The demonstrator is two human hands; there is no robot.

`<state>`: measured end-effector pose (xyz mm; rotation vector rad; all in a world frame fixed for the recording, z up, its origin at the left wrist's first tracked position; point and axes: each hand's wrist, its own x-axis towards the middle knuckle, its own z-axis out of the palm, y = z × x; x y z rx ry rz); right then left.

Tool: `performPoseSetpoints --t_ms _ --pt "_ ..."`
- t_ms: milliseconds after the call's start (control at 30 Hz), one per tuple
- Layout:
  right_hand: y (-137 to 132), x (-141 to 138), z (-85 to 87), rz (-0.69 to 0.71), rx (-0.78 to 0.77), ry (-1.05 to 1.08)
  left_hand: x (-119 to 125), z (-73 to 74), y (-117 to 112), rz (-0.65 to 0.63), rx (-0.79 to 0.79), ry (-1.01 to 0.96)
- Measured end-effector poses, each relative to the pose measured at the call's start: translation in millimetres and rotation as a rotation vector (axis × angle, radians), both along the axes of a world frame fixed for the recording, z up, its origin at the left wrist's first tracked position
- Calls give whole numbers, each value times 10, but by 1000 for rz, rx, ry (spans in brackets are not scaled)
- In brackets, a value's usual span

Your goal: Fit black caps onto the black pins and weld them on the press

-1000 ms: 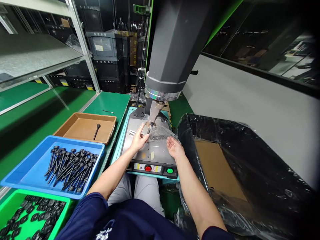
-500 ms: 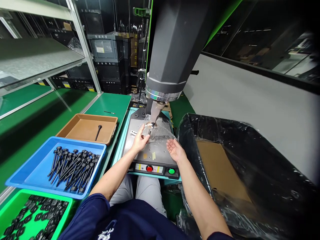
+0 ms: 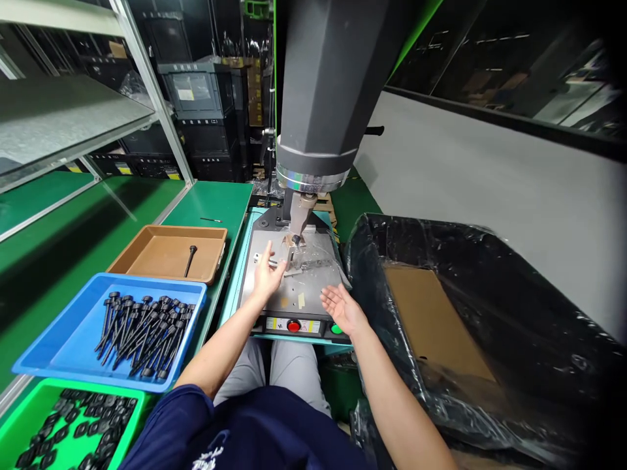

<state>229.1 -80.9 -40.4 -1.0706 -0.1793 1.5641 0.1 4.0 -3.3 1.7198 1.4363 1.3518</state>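
My left hand (image 3: 267, 275) is open beside the small metal fixture (image 3: 290, 251), its thumb and forefinger apart and nothing held. A small black part (image 3: 296, 240) sits in the fixture, right under the metal tip (image 3: 300, 212) of the press head (image 3: 318, 104). My right hand (image 3: 344, 311) hovers, open and palm turned inward, over the front right of the metal plate (image 3: 264, 297), close to the green button (image 3: 336, 328). Clear plastic film (image 3: 321, 258) lies on the plate to the right of the fixture. At the front edge is a red button (image 3: 293, 326).
On my left stand a brown tray (image 3: 142, 251) with one black stemmed part (image 3: 191, 261), a blue tray (image 3: 63, 333) of several similar parts, and a green tray (image 3: 46, 390) of small black pieces. At right stands a black plastic-lined bin (image 3: 365, 261) with cardboard (image 3: 435, 320).
My left hand has drawn back a little from the fixture, its fingers parting. My right hand has come away from the film and lower, toward the green button.
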Motion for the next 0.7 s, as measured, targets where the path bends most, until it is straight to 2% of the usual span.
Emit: performPoseSetpoints --t_ms 67,100,167,267,333,400,500,600,700 --pt "-90 -22 -43 1 9 7 -14 39 -115 135 97 69" --pt "-112 -33 -60 -7 11 8 -2 66 -166 141 165 113" --pt "-97 -56 -79 -35 6 9 58 136 -225 14 329 252" --pt "24 -98 -83 -58 2 32 206 282 -171 -302 518 514" --pt "110 -131 -78 -65 -2 51 306 394 -72 -394 577 671" --pt "163 -165 -73 -72 -11 61 388 496 28 -377 590 796" --pt "173 -206 -72 -62 -30 75 455 595 128 -274 539 906" --pt "142 -222 -88 -46 -40 88 435 611 165 -155 447 933" --pt "97 -212 -120 -27 -19 62 336 558 157 -133 405 936"
